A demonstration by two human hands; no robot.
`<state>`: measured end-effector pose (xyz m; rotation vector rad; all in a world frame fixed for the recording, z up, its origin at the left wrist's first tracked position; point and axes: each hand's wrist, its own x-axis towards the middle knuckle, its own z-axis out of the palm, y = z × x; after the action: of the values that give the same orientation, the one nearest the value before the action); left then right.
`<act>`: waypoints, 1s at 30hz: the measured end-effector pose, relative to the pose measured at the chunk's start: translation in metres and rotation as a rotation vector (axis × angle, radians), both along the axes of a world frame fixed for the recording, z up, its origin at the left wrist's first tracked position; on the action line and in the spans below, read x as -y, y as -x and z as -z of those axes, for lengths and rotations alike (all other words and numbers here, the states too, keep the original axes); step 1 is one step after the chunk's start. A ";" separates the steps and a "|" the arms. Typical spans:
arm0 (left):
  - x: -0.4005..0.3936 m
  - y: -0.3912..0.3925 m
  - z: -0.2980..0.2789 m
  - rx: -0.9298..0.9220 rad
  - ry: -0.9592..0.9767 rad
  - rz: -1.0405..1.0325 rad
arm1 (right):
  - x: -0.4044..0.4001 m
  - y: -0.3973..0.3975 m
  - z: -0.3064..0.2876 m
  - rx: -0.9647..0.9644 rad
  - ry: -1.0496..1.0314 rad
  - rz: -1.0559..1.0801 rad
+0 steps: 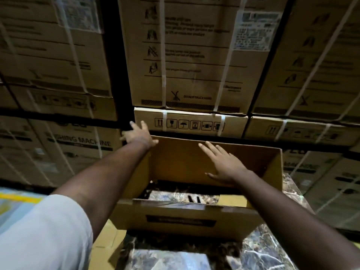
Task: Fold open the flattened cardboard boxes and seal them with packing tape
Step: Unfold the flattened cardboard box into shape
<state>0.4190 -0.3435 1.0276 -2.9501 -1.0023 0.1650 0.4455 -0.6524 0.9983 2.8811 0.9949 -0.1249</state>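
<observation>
head view: opening out a cardboard box (194,217).
spreading left hand (138,135) and right hand (224,164) flat on its far wall; likely folding bottom flaps next.

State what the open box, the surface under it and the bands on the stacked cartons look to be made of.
Box: brown corrugated cardboard, matte, going by its raw-cut edges and creased panels.
Surface: dark polished stone, likely marble or a look-alike, with pale veins and a slight sheen.
Bands: whitish flat strapping, probably plastic; the blur leaves that open.
</observation>
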 end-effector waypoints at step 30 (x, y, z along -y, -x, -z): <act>0.047 -0.059 0.129 0.064 0.400 0.251 | 0.092 0.051 0.031 0.438 -0.266 0.694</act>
<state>0.4785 -0.3907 0.8989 -3.4292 -0.6579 0.2992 0.3941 -0.7439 0.9676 3.1326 -0.0829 0.6058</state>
